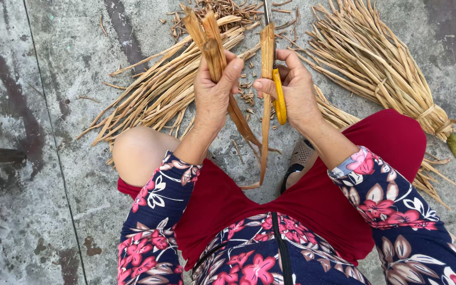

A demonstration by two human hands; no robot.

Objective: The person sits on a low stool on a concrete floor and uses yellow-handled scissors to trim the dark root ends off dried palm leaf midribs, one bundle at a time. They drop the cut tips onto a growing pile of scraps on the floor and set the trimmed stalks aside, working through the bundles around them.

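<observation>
My left hand (pixel 215 89) grips a few dried tan plant strips (pixel 207 37) that stand up past my fingers and trail down toward my lap. My right hand (pixel 294 87) holds a yellow-handled blade tool (pixel 279 97) together with one long dried strip (pixel 266 58); the metal blade (pixel 266 10) points away from me. The two hands are close together above my knees, which are covered by red shorts (pixel 302 206).
A loose heap of dried strips (pixel 159 89) lies on the concrete floor ahead left. A tied bundle (pixel 391 68) with a green end lies at the right. Small cut scraps (pixel 222 10) are scattered at the top. A sandal (pixel 297 158) shows between my legs.
</observation>
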